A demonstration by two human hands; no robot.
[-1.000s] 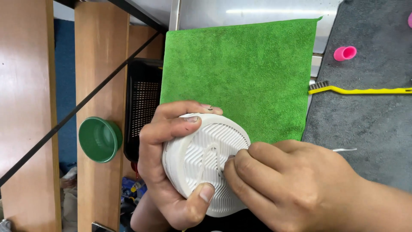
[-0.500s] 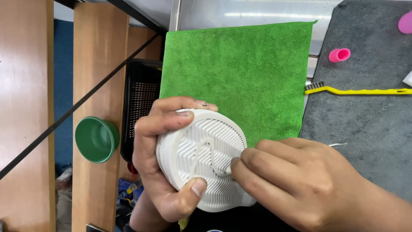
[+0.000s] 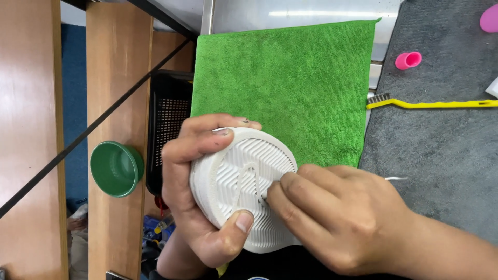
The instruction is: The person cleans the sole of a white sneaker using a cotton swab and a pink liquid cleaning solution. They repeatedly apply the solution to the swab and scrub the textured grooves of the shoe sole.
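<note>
Holding the white shoe (image 3: 244,186) sole up in our left hand (image 3: 199,192), fingers wrapped around it, we pinch something small against the sole with our right hand (image 3: 342,218), near the green cloth (image 3: 290,78).

Left hand (image 3: 199,207) gripping white ridged shoe sole (image 3: 244,184); right hand (image 3: 342,218) fingertips (image 3: 275,194) pressed onto sole, above green cloth (image 3: 285,83).
</note>
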